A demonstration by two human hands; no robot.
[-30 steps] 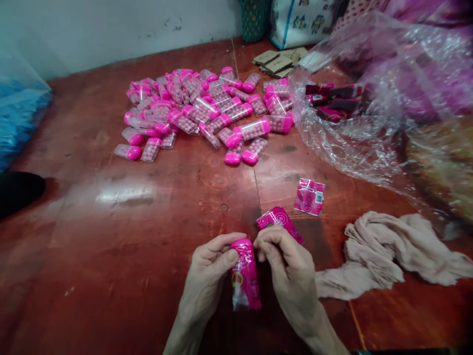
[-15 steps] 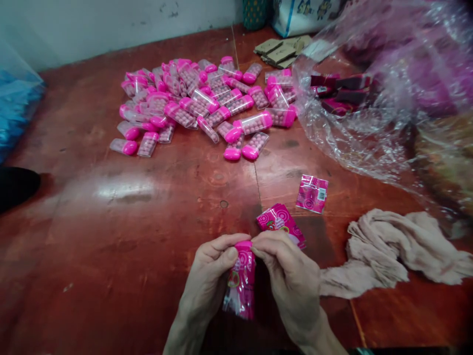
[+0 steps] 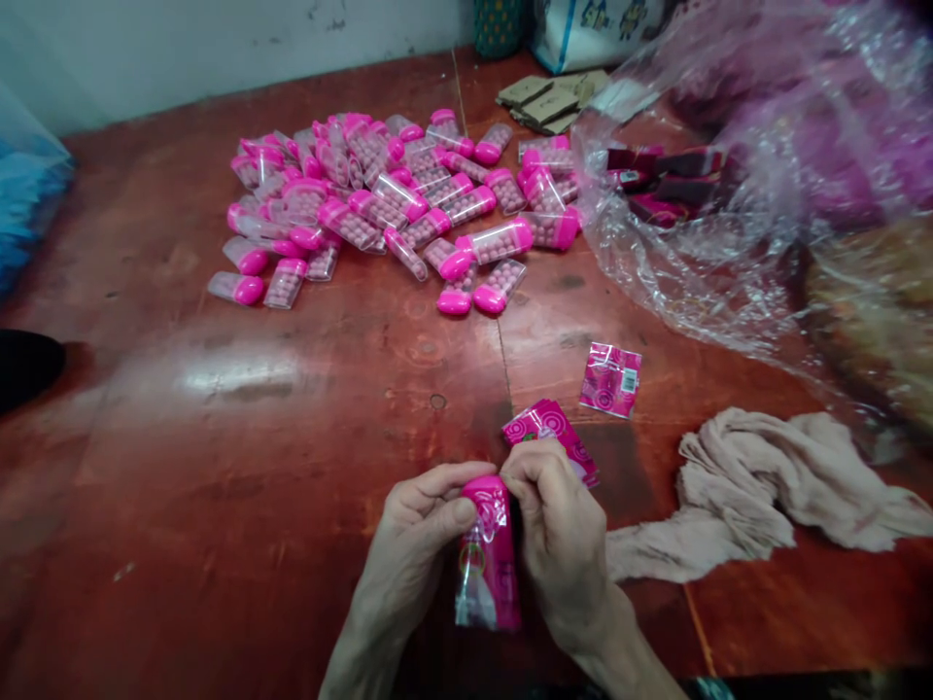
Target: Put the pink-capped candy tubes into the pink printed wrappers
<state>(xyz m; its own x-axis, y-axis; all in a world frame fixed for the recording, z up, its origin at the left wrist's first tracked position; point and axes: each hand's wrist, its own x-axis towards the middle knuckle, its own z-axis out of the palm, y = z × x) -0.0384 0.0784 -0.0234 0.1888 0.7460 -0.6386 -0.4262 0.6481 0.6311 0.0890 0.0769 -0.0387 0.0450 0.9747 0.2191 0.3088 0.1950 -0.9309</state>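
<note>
My left hand [image 3: 427, 525] is closed on a candy container [image 3: 487, 554] in a glossy pink printed sleeve, fingers along its left side and upper end. A pink cap shows at the end farthest from me, and the near end of the sleeve looks clear. At the upper right corner, my right hand [image 3: 558, 525] pinches the sleeve between thumb and forefinger; its other fingers are curled. Just beyond that hand lies a stack of flat pink printed sleeves [image 3: 561, 428], partly hidden by it. A single sleeve with a barcode [image 3: 610, 379] rests farther right.
Several clear candy containers with pink caps and pink balls [image 3: 379, 194] are heaped toward the wall. A clear plastic bag [image 3: 677, 272] spreads at right, near a crumpled beige cloth [image 3: 743, 486]. Cardboard pieces [image 3: 550, 102] lie behind; a blue-filled bag [image 3: 29, 204] is at left.
The sleeved container has turned slightly more upright between my hands. My right hand has curled in more, still at its top corner. The whole view has shifted slightly.
</note>
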